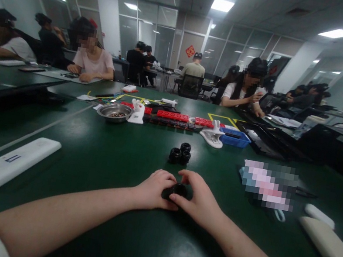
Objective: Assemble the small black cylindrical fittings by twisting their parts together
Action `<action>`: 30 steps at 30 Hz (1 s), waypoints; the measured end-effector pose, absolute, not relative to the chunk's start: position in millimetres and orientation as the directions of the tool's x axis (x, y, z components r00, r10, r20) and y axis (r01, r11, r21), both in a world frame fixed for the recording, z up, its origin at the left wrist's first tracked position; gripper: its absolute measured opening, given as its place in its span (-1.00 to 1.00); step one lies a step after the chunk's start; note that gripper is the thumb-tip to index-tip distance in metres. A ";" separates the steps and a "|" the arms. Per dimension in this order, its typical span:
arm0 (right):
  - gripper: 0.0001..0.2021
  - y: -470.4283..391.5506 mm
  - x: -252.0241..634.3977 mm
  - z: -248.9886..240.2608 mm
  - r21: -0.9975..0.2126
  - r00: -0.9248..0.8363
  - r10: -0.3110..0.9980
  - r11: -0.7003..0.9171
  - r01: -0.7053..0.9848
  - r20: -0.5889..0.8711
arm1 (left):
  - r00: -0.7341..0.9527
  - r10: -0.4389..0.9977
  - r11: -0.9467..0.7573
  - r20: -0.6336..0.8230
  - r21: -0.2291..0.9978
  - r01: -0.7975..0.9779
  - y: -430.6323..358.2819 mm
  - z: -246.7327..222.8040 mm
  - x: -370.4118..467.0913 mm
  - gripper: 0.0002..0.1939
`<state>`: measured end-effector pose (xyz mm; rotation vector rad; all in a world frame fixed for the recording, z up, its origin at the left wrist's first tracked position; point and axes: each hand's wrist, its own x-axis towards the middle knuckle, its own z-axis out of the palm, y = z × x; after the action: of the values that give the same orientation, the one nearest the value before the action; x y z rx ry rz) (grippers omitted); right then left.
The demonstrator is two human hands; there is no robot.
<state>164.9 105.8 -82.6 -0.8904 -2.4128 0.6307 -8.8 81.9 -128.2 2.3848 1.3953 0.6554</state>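
My left hand (154, 191) and my right hand (200, 201) meet low over the table, just in front of me. Between them is a black round part (178, 189) with a dark hollow top. My left fingers wrap its left side, and the right thumb and fingers curl about its right side. What kind of part it is, I cannot make out. Slightly beyond my fingertips, glossy black round parts (175, 155) stand in a small cluster, touching or nearly so. Their tops look ring-shaped.
On the green table (114, 154), a steel bowl (116, 113) holds small pieces. White clamps (213, 135), red strips (173, 115) and a blue tray (235, 138) line the back. A white device (13, 161) lies left, a beige power bank (327, 242) right. Co-workers sit beyond.
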 end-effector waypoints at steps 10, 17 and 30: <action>-0.54 103.1 167.8 -79.2 -0.626 -0.762 0.588 0.709 0.324 0.271 | 0.428 0.873 -0.486 0.232 0.464 0.740 82.0 -128.8 -10.3 -0.49; -0.60 106.8 166.1 -81.1 -0.620 -0.709 0.672 0.655 0.431 0.217 | 0.427 0.871 -0.491 0.243 0.456 0.742 81.8 -129.9 -10.0 -0.52; -0.57 108.0 164.9 -83.7 -0.586 -0.662 0.718 0.637 0.501 0.214 | 0.427 0.872 -0.489 0.239 0.463 0.739 81.3 -129.8 -9.2 -0.54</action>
<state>164.9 108.0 -83.7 -0.9606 -2.4277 0.6833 -9.2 81.3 -129.8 2.3969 1.3947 0.6578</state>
